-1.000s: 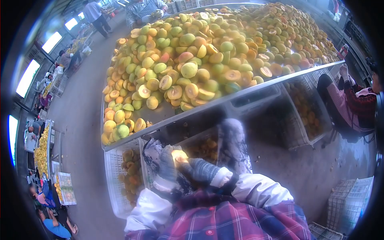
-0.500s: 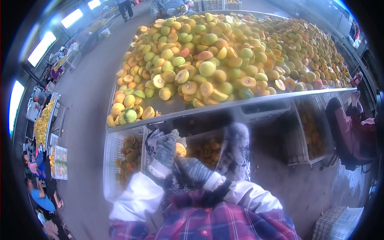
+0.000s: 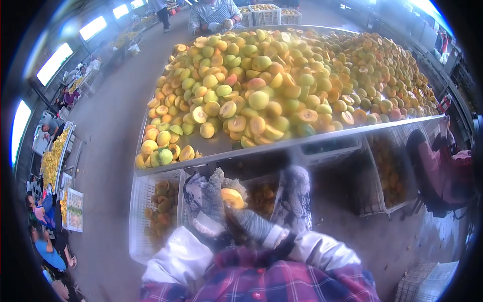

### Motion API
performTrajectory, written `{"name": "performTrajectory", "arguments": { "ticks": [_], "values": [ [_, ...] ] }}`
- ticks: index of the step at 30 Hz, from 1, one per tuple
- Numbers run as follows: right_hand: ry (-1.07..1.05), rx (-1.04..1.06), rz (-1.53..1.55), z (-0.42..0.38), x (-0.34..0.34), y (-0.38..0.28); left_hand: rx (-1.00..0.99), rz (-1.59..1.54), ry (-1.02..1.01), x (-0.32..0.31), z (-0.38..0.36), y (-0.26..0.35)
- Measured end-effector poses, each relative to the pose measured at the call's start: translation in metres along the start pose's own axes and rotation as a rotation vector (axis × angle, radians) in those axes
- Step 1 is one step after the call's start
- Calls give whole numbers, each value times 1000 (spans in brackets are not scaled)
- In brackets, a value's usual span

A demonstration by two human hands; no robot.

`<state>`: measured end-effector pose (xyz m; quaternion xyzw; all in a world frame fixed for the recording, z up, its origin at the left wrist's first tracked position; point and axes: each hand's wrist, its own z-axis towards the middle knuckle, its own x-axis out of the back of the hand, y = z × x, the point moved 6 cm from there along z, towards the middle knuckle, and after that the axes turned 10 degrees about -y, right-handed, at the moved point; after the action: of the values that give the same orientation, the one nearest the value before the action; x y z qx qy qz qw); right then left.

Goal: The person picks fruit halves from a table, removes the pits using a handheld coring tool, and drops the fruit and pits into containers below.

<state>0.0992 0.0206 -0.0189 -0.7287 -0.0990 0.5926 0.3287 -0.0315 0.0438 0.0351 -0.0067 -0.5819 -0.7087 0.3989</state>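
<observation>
Seated fruit work at a metal bench, seen from close by. The gloved left grip is closed around an orange fruit, low over the lap, perhaps so that the thighs steady the forearms. The right grip curls against the fruit's near edge; whether it clenches anything cannot be told. Both gloves are grey, ribbed knit, probably worn for purchase on wet skins. Above, a heap mixes smooth, round green-yellow fruits with flat-faced halves; the bench's raised rim likely stops them rolling off. A slotted white plastic crate, partly filled, stands left of the legs, presumably for easy reach.
</observation>
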Motion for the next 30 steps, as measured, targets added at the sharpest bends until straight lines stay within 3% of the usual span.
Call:
{"name": "performTrajectory", "arguments": {
  "ticks": [3,4,5,6,7,8,9,12,13,15,17,19,21,25,27,28,30],
  "values": [
    [87,335,-749,8,46,44,632,-827,-226,-2,-7,36],
    [77,330,-748,4,37,40,762,-938,-274,2,-11,50],
    [129,337,-1057,-8,14,23,766,-936,-258,2,-15,41],
    [179,349,-1367,-16,-5,6,784,-1029,-89,6,-21,22],
    [40,118,-1290,-13,-1,2,786,-1124,87,14,-27,10],
    [129,-148,-934,-15,32,24,465,-779,99,49,-24,19],
    [214,-398,-570,-18,58,53,360,-347,300,81,-34,5],
    [20,-301,-784,-20,29,46,247,915,-174,177,-17,-102],
    [-8,-315,-786,-19,24,46,301,937,-5,192,-25,-81],
    [-21,-348,-756,-14,23,44,151,1350,44,215,4,-159],
    [-4,-374,-734,-10,29,46,-145,991,64,177,64,-39],
    [25,-379,-748,-4,35,46,-365,1028,-189,135,120,-13],
    [60,-379,-763,1,40,46,-385,1088,-367,99,161,-26],
    [128,-367,-784,7,52,42,-348,987,-379,49,222,-67],
    [153,-366,-792,7,57,41,-194,899,-302,33,248,-75],
    [161,-367,-792,7,59,41,-47,867,-334,28,259,-69],
    [180,-374,-788,4,62,41,23,898,-424,6,278,-82]
  ]
}}
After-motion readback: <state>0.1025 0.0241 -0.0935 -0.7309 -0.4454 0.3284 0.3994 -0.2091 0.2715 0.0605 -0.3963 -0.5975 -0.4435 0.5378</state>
